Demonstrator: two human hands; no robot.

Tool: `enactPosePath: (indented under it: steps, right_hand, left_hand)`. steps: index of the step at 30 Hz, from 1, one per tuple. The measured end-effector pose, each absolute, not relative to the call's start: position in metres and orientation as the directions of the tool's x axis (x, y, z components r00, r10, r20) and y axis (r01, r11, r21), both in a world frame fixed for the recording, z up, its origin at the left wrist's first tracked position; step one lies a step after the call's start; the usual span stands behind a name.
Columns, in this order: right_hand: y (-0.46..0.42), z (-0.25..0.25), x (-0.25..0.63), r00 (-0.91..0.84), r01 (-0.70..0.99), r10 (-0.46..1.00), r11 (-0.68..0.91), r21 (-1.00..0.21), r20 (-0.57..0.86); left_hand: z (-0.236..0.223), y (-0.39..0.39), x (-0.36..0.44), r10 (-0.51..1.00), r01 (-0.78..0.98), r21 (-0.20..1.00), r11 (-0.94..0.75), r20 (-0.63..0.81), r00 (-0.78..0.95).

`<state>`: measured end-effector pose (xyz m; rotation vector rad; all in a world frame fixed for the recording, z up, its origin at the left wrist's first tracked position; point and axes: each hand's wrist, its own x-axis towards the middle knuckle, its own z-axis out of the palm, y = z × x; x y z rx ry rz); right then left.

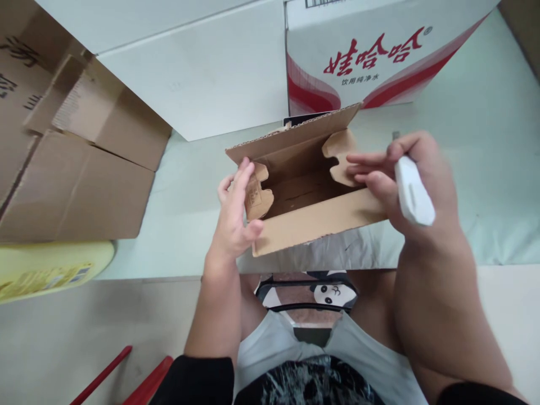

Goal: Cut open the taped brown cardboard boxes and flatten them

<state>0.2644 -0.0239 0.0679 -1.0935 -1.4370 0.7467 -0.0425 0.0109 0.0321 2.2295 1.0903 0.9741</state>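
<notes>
A small brown cardboard box point(314, 228) sits on the pale green cloth with its top open and its bare inside showing. Its long flaps stand out at the back and front, and short notched flaps fold over both ends. My left hand point(232, 216) grips the left end, fingers along the side flap and thumb by the front flap. In my right hand point(436, 185) is a white utility knife point(413, 194), held between the fingers and palm, a small metal tip poking out above. The fingers of that hand reach to the box's right end flap.
Behind the box stand a white carton point(202, 79) and a white-and-red carton with red lettering point(371, 56). Large brown cartons point(80, 185) fill the left, with a yellow bottle point(54, 267) in front. Pale green cloth point(485, 185) covers the table; red bars point(103, 374) show below left.
</notes>
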Motion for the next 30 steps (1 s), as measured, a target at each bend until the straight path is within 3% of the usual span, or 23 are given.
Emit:
enactPosePath:
  steps: [2,4,8,13,18,24,27,30]
  right_hand:
    - [-0.021,0.064,0.269,-0.114,0.076,0.895,0.441,-0.894,0.432]
    - [-0.018,0.06,0.271,-0.181,0.065,0.849,0.514,-0.855,0.496]
    - [-0.009,0.047,0.266,0.061,0.286,0.767,0.6,-0.747,0.639]
    - [0.002,0.03,0.259,0.209,0.267,0.778,0.537,-0.8,0.592]
    - [0.006,0.026,0.257,0.255,0.337,0.778,0.485,-0.807,0.574]
    - [0.0,0.031,0.258,0.357,0.175,0.869,0.297,-0.939,0.342]
    - [0.006,0.02,0.269,0.47,0.248,0.824,0.22,-0.943,0.316]
    - [0.013,0.005,0.287,0.569,0.431,0.746,0.087,-0.898,0.345]
  left_hand:
    - [0.029,0.011,-0.044,0.811,0.417,0.706,-0.573,0.412,0.416]
    - [0.026,0.012,-0.046,0.812,0.38,0.73,-0.568,0.42,0.405]
    - [0.021,0.017,-0.045,0.799,0.376,0.715,-0.589,0.446,0.402]
    - [0.022,0.017,-0.031,0.799,0.423,0.68,-0.599,0.479,0.364]
    - [0.024,0.014,-0.032,0.852,0.514,0.689,-0.511,0.487,0.194]
    - [0.019,0.021,-0.047,0.902,0.4,0.809,-0.431,0.393,0.176]
    - [0.019,0.022,-0.047,0.908,0.4,0.815,-0.419,0.377,0.183]
    - [0.022,0.021,-0.044,0.893,0.415,0.791,-0.449,0.416,0.174]
